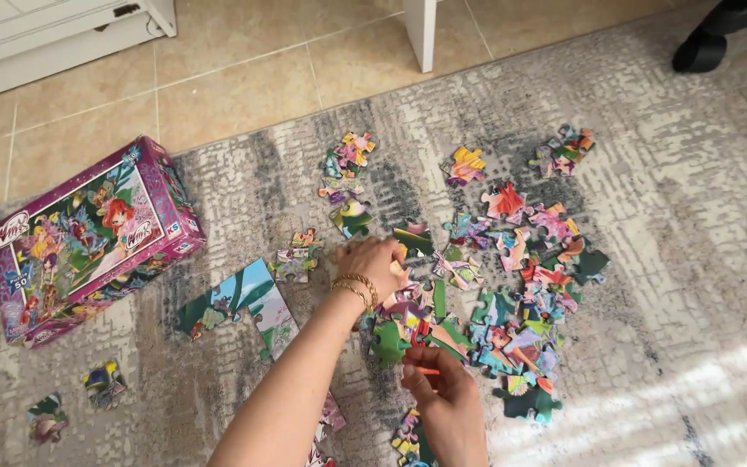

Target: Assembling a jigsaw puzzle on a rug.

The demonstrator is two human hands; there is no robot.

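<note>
A heap of colourful cartoon puzzle pieces (494, 294) lies spread on a grey patterned rug (676, 225). My left hand (373, 266), with gold bracelets on the wrist, reaches into the heap's left edge with its fingers curled over a puzzle piece (401, 270). Closer to me, my right hand (444, 399) pinches a small puzzle piece with a red-orange edge (425, 370) just above the heap's near side. A joined section of puzzle (252, 304) showing blue and green lies left of my left forearm.
The purple puzzle box (88, 240) sits on the rug at left. Two stray pieces (104, 383) (47, 419) lie below it. More loose pieces (346, 177) lie beyond my left hand. At the top, on a tiled floor, are a white furniture leg (421, 35), a white cabinet (45, 35) and a black chair base (719, 39).
</note>
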